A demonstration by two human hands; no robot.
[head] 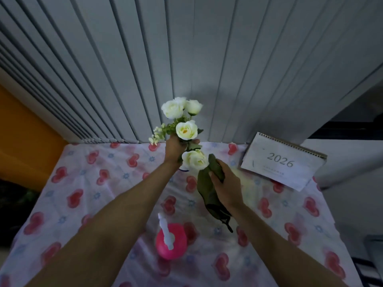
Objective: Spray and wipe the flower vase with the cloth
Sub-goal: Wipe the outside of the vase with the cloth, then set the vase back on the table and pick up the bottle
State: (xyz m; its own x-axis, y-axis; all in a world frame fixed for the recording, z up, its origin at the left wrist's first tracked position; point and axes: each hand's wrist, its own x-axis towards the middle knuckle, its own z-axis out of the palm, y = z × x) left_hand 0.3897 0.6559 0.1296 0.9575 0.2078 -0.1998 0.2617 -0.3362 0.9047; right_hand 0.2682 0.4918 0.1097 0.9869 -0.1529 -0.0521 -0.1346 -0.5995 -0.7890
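My left hand is closed around the stems of a bunch of white artificial roses, held upright over the table. Just below the lowest rose, a small bit of the vase's white and blue rim shows; the rest of the vase is hidden behind the flowers and my hands. My right hand grips a dark green cloth right beside the vase, with the cloth's tail hanging down toward me. A pink spray bottle with a white nozzle stands on the table near me, untouched.
The table carries a white cloth with red hearts. A desk calendar marked 2026 lies at the back right. Grey vertical blinds run along the far edge, and an orange surface is at the left.
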